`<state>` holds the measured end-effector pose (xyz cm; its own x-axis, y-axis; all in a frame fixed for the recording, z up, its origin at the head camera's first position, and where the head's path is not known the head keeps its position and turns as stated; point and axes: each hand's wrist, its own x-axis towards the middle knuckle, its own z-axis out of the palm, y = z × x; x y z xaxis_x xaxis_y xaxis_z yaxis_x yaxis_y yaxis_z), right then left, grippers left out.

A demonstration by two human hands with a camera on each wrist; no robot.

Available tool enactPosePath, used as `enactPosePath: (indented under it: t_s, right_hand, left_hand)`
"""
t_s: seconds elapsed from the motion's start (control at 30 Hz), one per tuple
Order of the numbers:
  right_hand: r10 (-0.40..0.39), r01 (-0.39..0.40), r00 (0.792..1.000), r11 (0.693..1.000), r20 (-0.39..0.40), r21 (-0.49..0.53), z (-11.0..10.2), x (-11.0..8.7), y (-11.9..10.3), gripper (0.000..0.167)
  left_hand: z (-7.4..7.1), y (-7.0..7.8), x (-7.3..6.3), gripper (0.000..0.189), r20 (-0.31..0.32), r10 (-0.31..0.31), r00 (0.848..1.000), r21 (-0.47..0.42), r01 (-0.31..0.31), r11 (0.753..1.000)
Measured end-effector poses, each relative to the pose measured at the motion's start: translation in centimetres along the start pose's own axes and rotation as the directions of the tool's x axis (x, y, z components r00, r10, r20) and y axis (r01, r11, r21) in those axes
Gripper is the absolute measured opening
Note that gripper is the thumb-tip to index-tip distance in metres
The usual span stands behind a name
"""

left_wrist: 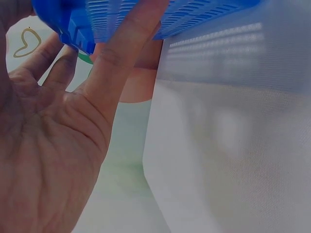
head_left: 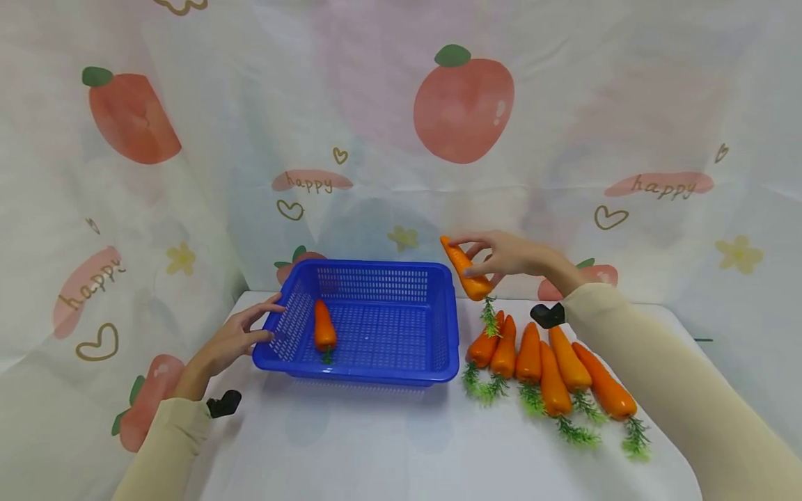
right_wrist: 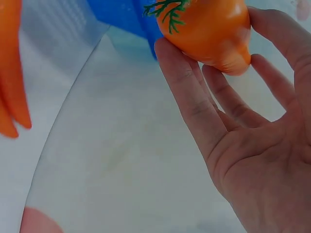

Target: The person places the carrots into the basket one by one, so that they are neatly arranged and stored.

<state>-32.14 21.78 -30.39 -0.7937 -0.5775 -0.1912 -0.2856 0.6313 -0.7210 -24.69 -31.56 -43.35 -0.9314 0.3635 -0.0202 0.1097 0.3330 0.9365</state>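
Observation:
In the head view, my right hand [head_left: 510, 254] pinches a toy carrot [head_left: 466, 271] between thumb and fingers, above the table just past the basket's right back corner. The carrot's thin tip points up and left, and its green top hangs down. In the right wrist view the fingers support the thick end of this carrot [right_wrist: 209, 34]. My left hand [head_left: 234, 341] lies at the left rim of a blue plastic basket [head_left: 446, 334], fairly straight fingers and thumb touching it. Inside the basket, toward its left side, lies one carrot [head_left: 324, 327].
Several more carrots [head_left: 529, 355] with green tops lie side by side on the white table [head_left: 363, 445], right of the basket. A fruit-printed cloth [head_left: 376, 111] hangs close behind the table and along its left side.

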Motion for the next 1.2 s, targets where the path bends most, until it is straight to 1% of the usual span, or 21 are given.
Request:
enactPosePath:
  t_s: [0.27,0.5,0.67,0.8,0.97,1.2]
  right_hand:
    - [-0.047,0.044,0.998,0.996,0.038,0.079,2.3,3.6,-1.2,0.068]
    - [-0.059,0.050,0.996,0.991,0.071,0.124,4.8,6.7,-2.4,0.068]
    - [-0.069,0.053,0.993,0.985,0.096,0.162,6.8,8.9,-3.4,0.069]
    - [-0.069,0.048,0.992,0.981,0.108,0.188,8.6,10.3,-4.0,0.069]
    - [-0.064,0.043,0.993,0.979,0.100,0.197,10.7,11.9,-4.3,0.067]
    - [-0.010,-0.017,0.993,0.973,0.117,0.229,13.5,14.2,-4.2,0.064]
  left_hand:
    - [0.0,-0.2,0.1,0.054,-0.005,-0.009,1.000,0.003,0.009,1.000]
    - [0.0,-0.2,0.0,0.053,-0.006,-0.009,1.000,0.007,0.009,1.000]
    - [0.0,-0.2,0.1,0.054,0.001,-0.002,1.000,-0.008,0.002,1.000]
    - [0.0,-0.3,0.1,0.053,0.005,-0.003,1.000,-0.021,0.003,1.000]
    - [-0.1,-0.4,0.1,0.053,0.007,-0.003,1.000,-0.035,0.003,0.999]
    - [-0.2,-0.2,0.1,0.053,0.003,-0.010,1.000,-0.036,0.010,0.999]
